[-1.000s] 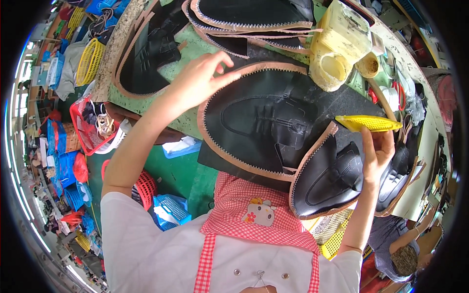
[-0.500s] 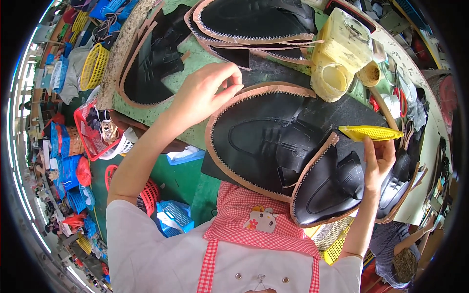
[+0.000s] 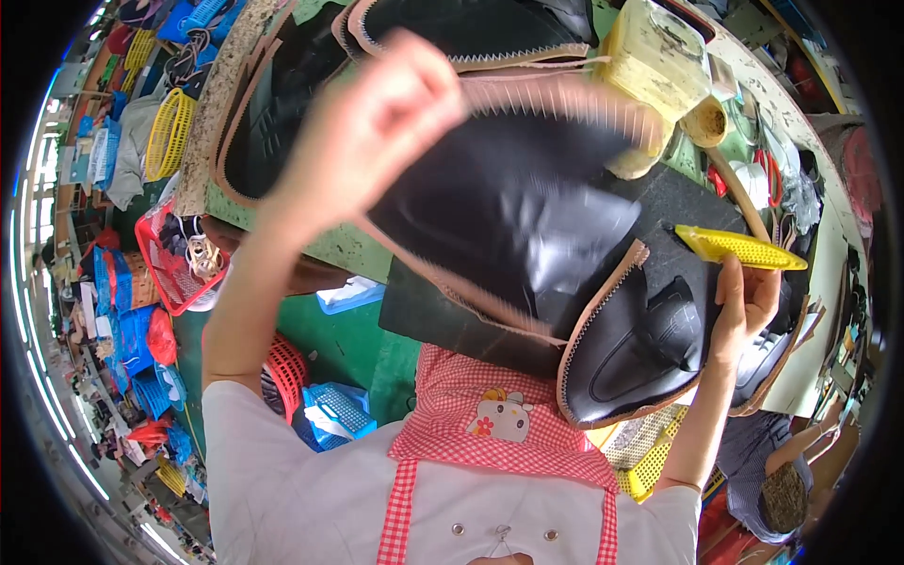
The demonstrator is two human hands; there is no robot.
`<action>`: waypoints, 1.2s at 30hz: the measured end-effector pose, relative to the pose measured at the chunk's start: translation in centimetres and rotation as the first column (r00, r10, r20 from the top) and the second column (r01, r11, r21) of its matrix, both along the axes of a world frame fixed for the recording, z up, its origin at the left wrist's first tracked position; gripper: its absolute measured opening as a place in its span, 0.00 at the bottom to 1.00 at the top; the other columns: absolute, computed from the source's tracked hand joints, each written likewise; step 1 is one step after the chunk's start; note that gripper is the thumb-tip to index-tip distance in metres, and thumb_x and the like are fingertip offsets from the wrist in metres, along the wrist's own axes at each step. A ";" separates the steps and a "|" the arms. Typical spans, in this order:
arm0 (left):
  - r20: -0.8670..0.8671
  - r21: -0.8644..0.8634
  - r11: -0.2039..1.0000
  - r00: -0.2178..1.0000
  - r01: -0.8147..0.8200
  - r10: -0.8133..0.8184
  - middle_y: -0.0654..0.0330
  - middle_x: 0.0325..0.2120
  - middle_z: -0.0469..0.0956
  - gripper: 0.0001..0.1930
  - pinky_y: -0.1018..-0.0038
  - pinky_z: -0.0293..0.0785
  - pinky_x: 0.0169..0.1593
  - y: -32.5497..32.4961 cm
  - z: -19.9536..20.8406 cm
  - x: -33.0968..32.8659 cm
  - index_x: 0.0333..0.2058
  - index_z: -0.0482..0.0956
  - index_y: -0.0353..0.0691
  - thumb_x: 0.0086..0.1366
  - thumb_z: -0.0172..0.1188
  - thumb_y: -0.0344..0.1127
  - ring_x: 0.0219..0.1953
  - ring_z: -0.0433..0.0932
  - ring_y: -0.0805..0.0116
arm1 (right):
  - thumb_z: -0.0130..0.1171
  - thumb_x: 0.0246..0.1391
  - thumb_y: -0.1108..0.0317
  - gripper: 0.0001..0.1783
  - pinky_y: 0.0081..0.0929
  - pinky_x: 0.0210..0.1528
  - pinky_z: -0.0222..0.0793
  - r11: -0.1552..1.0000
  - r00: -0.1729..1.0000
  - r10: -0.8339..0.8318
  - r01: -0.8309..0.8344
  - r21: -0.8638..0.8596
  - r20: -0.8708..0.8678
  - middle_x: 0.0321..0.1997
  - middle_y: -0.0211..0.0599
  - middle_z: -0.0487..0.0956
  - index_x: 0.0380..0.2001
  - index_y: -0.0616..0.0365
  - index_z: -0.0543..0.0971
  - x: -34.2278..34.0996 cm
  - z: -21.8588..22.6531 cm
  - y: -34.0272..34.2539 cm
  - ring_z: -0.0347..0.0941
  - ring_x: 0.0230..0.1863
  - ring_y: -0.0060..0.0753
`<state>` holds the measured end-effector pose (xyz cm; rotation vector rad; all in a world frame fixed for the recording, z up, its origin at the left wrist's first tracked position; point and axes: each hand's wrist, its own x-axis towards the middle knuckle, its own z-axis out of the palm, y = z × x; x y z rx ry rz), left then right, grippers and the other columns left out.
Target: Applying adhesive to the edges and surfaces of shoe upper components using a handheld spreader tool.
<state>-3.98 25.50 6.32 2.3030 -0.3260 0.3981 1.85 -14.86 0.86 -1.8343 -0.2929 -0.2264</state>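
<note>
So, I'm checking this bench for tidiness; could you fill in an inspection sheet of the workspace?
Surface: speckled green bench, with a dark board on it.
Job's things: tan-edged black piece, blurred; smaller black piece to its right.
Clutter: stained yellowish container; more black pieces at the far side.
Hands: left hand, blurred, appears to grip the first piece's edge; right hand holds a yellow perforated object.
Cables: nothing seen.
Surroundings: green floor, red basket and blue basket at left; another person at lower right.
</note>
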 end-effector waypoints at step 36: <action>-0.422 0.096 0.974 0.894 0.207 -0.148 0.58 0.31 0.75 0.19 0.71 0.74 0.46 -3.4 -4.9 0.4 0.41 0.71 0.36 0.55 0.70 0.34 0.39 0.78 0.63 | 0.60 0.60 0.57 0.18 0.31 0.26 0.67 0.853 0.969 0.087 0.047 -0.520 0.230 0.24 0.41 0.79 0.45 0.60 0.74 10.1 -0.2 6.6 0.72 0.21 0.35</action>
